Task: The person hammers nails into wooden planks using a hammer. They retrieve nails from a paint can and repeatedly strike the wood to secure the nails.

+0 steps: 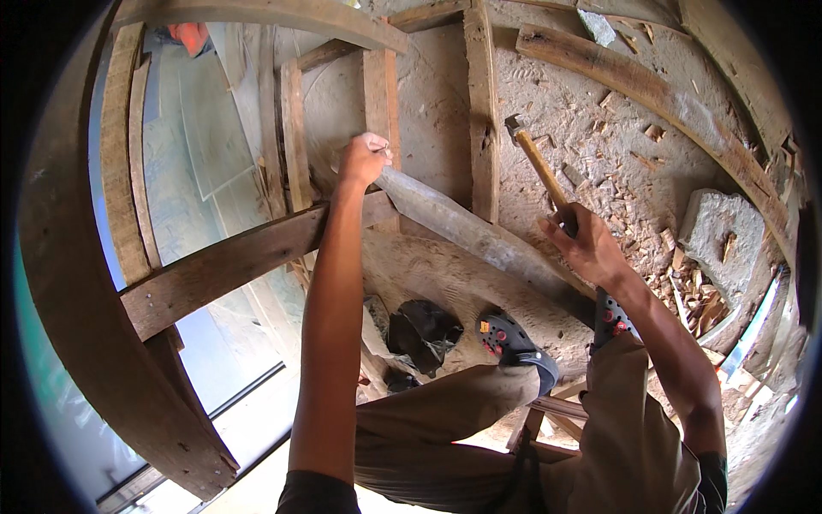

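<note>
My right hand (586, 244) is wrapped round the wooden handle of a hammer (539, 164), whose dark metal head points up and away from me. My left hand (364, 160) is at the far end of a greyish wooden board (467, 227), its fingers curled into a pinch. What they pinch is too small to make out. The board slants from there down to the right, towards my foot. Close to the left hand stands an upright timber (381, 103), which meets a dark crosspiece (231, 261) running below the hand.
A large wooden frame with a curved beam (64, 231) stands at the left. Another curved timber (659, 107) lies at the upper right. Wood chips (616, 201), a concrete block (723, 244) and a black plastic bag (419, 334) lie on the dusty floor near my clogs (511, 341).
</note>
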### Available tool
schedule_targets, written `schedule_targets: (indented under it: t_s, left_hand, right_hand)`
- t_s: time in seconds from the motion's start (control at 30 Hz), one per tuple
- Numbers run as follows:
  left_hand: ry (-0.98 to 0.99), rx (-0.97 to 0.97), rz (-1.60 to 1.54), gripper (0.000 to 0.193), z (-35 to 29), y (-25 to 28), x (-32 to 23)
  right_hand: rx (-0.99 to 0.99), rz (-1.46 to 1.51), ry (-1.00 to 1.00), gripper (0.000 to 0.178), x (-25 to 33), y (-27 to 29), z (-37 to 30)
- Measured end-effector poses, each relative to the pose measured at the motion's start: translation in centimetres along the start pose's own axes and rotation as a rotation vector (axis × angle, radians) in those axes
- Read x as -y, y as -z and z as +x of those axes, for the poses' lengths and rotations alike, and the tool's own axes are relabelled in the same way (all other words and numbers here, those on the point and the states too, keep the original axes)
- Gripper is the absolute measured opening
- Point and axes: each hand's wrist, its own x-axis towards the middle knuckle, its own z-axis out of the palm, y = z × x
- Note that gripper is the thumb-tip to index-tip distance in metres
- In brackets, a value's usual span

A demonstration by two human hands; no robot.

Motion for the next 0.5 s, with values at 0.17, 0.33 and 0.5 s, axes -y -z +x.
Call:
schedule_targets:
  t_s: [0.17, 0.33, 0.5]
  left_hand:
    - [-0.133, -0.127, 0.157, 0.019, -1.9, 0.1, -0.6]
    - [-0.37, -0.297, 0.107, 0.02, -6.7, 0.0, -3.1]
    - [-0.618, -0.264, 0.048, 0.018, -17.5, 2.1, -8.1]
  right_hand:
    - [0.037, 0.096, -0.053, 0.051, 2.3, 0.0, 0.7]
    - [-0.036, 0.072, 0.003, 0.054, 0.5, -1.1, 1.2]
    - [-0.178, 0.062, 0.084, 0.045, -2.8, -2.7, 0.0]
